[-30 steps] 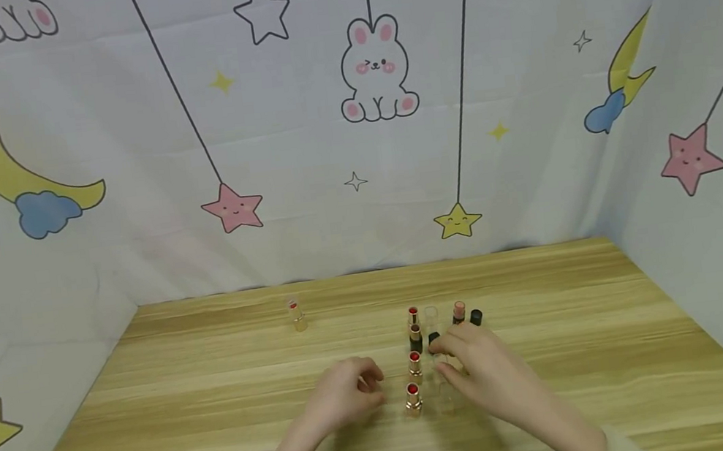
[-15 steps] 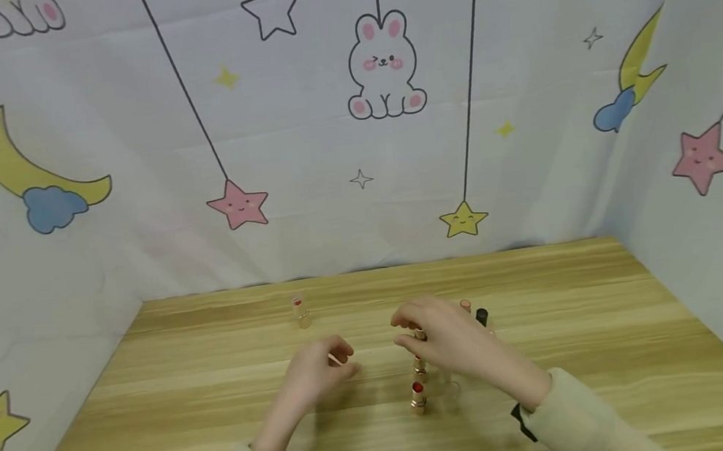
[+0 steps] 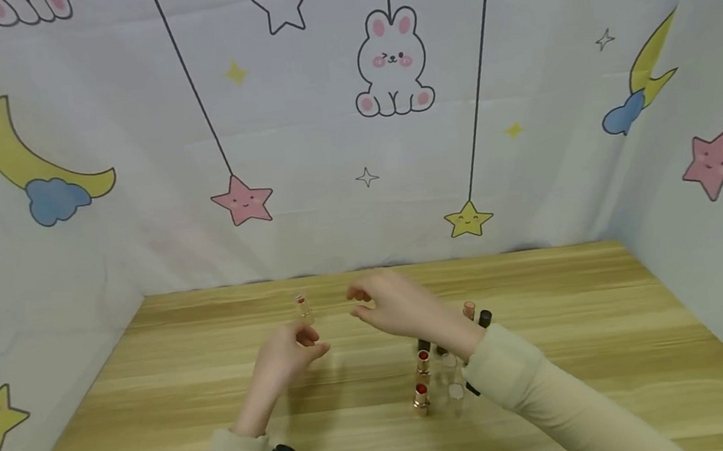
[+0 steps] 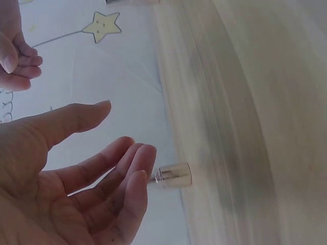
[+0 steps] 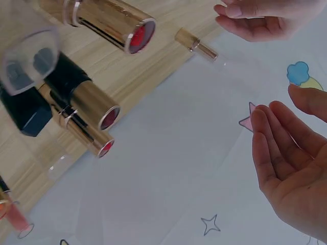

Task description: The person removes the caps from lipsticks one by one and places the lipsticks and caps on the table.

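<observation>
My left hand [image 3: 285,355] hovers over the left-middle of the table, fingers loosely curled around nothing. Just beyond its fingertips a lone gold lipstick [image 3: 304,307] with a clear cap on stands near the back; its gold base [image 4: 174,175] shows past the fingers in the left wrist view. Up and to the right of that hand, my right hand [image 3: 403,309] is in the air, also holding nothing, its thumb apart from the bent fingers [image 5: 263,153]. Uncapped red lipsticks [image 3: 422,399] stand in a row below my right forearm, which hides some of them.
Clear caps [image 3: 455,392] stand beside the row. Right of the forearm are a pink lipstick [image 3: 469,310] and a black cap [image 3: 485,317]. A white printed curtain [image 3: 311,245] closes off the back of the wooden table [image 3: 187,391].
Both hands have moved left and farther back, away from the row of lipsticks, toward the lone capped lipstick. The right hand has crossed over the row. The view has shifted slightly.
</observation>
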`<state>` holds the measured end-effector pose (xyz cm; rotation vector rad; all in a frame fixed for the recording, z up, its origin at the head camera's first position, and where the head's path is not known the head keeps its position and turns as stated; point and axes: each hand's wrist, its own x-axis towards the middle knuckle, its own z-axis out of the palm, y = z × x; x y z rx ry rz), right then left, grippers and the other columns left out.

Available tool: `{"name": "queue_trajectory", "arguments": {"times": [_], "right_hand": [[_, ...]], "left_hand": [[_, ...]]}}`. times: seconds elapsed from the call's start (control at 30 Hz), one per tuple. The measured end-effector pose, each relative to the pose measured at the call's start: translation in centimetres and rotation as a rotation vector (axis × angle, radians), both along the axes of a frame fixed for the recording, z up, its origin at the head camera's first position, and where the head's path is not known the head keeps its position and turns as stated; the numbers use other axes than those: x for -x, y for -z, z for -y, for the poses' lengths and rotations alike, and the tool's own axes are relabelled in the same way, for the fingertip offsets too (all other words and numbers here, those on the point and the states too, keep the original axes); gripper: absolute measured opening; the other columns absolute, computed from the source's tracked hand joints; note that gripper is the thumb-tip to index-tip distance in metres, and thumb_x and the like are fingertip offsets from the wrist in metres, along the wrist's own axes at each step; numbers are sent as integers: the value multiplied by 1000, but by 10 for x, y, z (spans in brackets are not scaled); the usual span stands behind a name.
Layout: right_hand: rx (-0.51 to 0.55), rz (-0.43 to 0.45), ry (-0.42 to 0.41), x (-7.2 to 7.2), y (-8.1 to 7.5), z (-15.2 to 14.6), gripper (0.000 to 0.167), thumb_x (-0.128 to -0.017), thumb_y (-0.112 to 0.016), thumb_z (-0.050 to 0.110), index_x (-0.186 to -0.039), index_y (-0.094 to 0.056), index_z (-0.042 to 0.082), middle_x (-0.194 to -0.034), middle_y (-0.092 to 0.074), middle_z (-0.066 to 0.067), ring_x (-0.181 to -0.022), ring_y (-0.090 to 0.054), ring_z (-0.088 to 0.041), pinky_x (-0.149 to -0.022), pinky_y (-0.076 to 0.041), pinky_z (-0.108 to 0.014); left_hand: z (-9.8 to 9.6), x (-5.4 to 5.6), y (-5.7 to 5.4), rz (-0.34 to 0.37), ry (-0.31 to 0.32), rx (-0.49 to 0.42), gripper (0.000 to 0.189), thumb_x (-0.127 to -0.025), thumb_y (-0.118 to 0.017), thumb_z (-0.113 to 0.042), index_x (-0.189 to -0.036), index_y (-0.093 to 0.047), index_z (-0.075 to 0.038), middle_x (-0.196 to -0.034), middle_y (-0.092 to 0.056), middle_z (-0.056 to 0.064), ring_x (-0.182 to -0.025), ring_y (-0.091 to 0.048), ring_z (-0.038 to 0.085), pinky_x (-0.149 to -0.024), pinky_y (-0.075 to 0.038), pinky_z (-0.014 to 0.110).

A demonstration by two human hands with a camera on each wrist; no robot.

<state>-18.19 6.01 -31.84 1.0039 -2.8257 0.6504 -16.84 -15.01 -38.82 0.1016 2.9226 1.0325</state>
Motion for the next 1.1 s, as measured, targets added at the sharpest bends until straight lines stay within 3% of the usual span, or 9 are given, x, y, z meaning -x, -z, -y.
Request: {"name": "queue_trajectory", "arguments": {"times": [0.2,0.43,0.87,1.1], "right_hand": [[-47,32,-1,12,-5,19,22,-91,-66,22,-109,-68,10,-104,-70,-4,-94,-64,-16,-82,-52,-31],[-103,51,-10,28,-5,40,24,-90,-67,21,-112,-67,10,-107,-69,-4,-95,-64,-16,-81,-52,-29],[-225,3,-65,60,16,66,33,-89,-68,18,-120,-62,8,-117,-64,-6,-107,-62,-20,-91,-51,-31],[-271,-58,-45,70,25,79,32,-89,-65,15,-121,-61,9,-116,-64,-5,-106,-62,-21,-92,-50,-32]], "left_hand": [[15,14,4,26,-41,11,23,-83,-73,-24,-90,-64,-4,-90,-68,11,-74,-60,19,-64,-48,33],[25,28,10,56,-77,-7,33,-83,-72,-24,-101,-63,2,-96,-67,16,-80,-62,24,-68,-50,36],[27,51,23,145,-107,-122,55,-85,-71,-26,-128,-55,4,-120,-62,25,-107,-61,37,-87,-50,46],[27,59,28,103,-123,-169,50,-83,-71,-21,-124,-57,5,-117,-62,26,-105,-60,37,-87,-49,46]]}}
